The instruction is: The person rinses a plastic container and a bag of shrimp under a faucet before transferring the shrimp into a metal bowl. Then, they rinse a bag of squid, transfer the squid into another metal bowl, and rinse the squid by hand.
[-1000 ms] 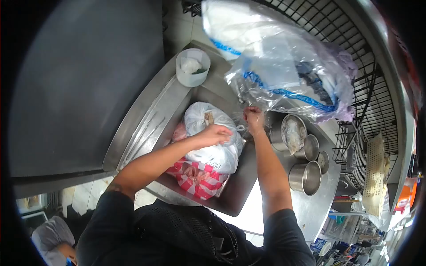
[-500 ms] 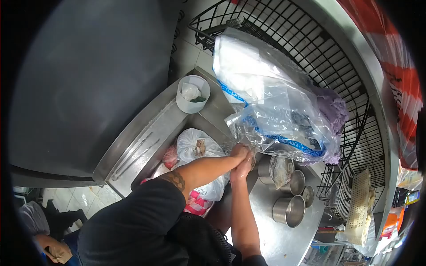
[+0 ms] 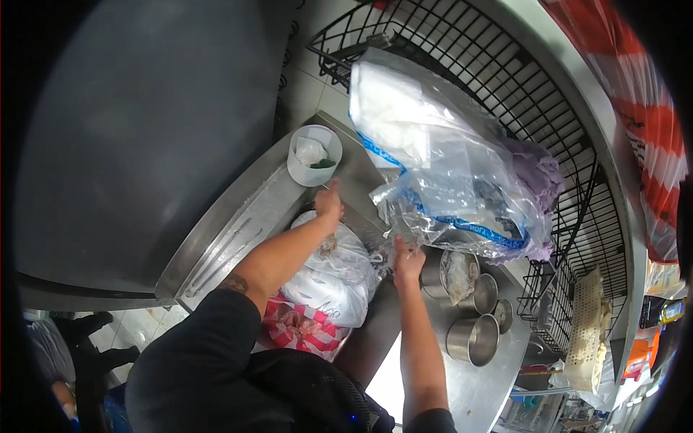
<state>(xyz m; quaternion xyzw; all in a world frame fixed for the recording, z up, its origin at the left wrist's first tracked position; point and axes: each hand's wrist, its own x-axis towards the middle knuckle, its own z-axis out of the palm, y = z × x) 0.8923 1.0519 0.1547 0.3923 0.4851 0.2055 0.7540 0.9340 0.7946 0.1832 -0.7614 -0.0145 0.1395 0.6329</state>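
My left hand (image 3: 330, 203) is closed above the sink, just below a white tub (image 3: 306, 175) that holds a small pale bag and something green. What its fingers grip, if anything, I cannot make out. Closed at the fingertips, my right hand (image 3: 408, 261) pinches a bit of clear plastic (image 3: 384, 261). It is beside the lower edge of a large clear plastic packet (image 3: 462, 180) with blue print. Under my arms, a knotted white plastic bag (image 3: 332, 285) and a red-and-white striped bag (image 3: 303, 328) lie in the sink.
Several metal containers (image 3: 473, 340) stand on the steel counter right of my right hand, one with a wrapped item (image 3: 458, 278). A black wire rack (image 3: 520, 79) runs along the back. A dark grey panel (image 3: 151, 144) fills the left. Part of a person shows at lower left.
My hands were together beside the large packet and are now apart. The left moved up and left toward the tub; the right shifted slightly to the right.
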